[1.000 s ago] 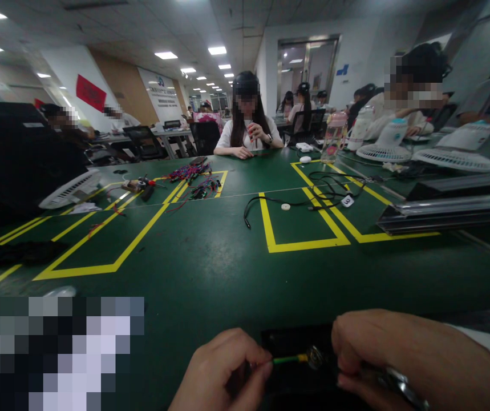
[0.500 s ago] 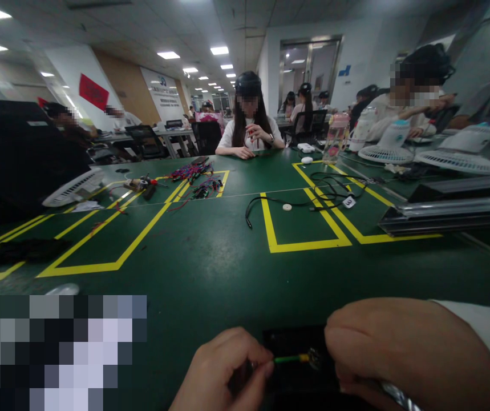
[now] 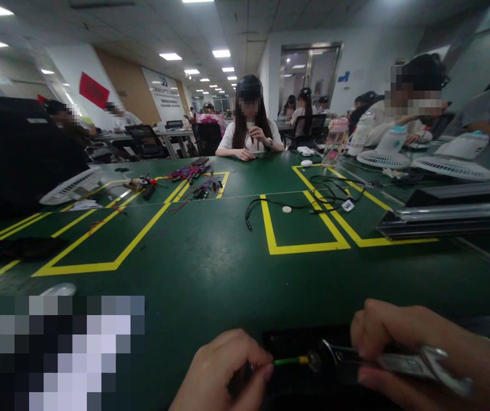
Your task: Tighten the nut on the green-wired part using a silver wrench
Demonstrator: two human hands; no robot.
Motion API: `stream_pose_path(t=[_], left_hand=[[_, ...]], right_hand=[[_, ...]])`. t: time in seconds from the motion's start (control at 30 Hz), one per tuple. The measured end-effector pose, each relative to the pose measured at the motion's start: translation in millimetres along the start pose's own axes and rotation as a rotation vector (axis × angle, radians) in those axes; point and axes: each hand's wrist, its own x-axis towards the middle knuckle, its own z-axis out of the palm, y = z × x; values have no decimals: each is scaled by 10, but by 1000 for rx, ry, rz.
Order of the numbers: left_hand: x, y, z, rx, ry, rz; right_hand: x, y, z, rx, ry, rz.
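At the bottom centre, my left hand pinches a thin green wire with a yellow end. That end meets a small round metal fitting on a black object. To the right, my right hand is closed on a silver wrench. One end of the wrench lies close beside the round fitting; whether they touch I cannot tell. The wrench's other, open-jawed end sticks out at the lower right.
A black cable and a small white disc lie ahead on the green table. Coloured wires are bundled further left. Metal profiles lie at right. A person sits opposite.
My right hand has moved right and turned, bringing the wrench into fuller view near the fitting. My left hand still holds the green wire in nearly the same place.
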Motion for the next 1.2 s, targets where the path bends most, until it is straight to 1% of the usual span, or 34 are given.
stream_pose_path(t=[0.13,0.3,0.37,0.47,0.6,0.7,0.83,0.9,0.97,1.03,1.1,1.2], left_hand=[[-12,-10,10,3,-16,-14],[-25,-6,8,6,-10,-10],[-30,6,5,8,-3,-6],[-26,23,1,13,9,-3],[-10,18,5,6,5,-10],[-11,-1,15,-1,2,-12],[-21,-7,13,0,1,-23],[-23,-1,5,-2,2,-20],[-24,5,0,-4,3,-16],[-24,11,0,-2,5,-15],[-21,16,3,1,7,-21],[-10,26,10,2,10,-21]], right_hand=[[-51,64,129,6,54,-31],[8,18,158,25,146,-57],[48,-38,163,16,166,-33],[162,-187,148,-12,173,5],[338,-380,83,-35,201,12],[340,-379,65,-44,195,12],[155,-198,146,-55,161,6],[67,-111,193,-66,131,-27],[34,-76,210,-94,105,-55],[65,-105,192,-126,73,-61],[143,-188,150,-136,54,-50],[280,-343,79,-116,61,-54]])
